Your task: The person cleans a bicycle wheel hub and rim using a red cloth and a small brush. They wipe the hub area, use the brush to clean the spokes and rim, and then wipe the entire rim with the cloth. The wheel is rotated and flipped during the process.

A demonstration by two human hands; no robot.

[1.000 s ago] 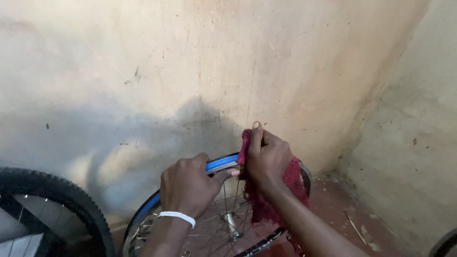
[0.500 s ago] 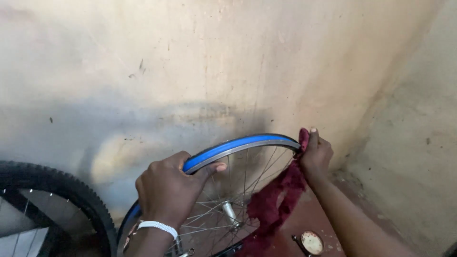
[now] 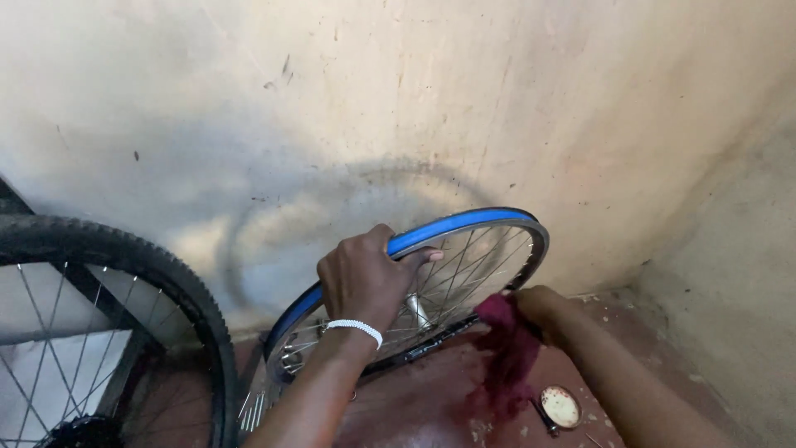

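A bare bicycle wheel rim with a blue rim strip and silver spokes stands on edge near the wall. My left hand grips its top edge, with a white bracelet on the wrist. My right hand holds a dark red rag against the rim's lower right side. The rag hangs down toward the floor. The rim's hub shows just right of my left hand.
A second wheel with a knobby black tyre stands at the left. A stained beige wall rises behind, meeting a side wall at the right. A small round tin lies on the reddish floor.
My right hand slid with the rag from the rim's top down around its right side to the lower edge. The left hand kept its grip on the top.
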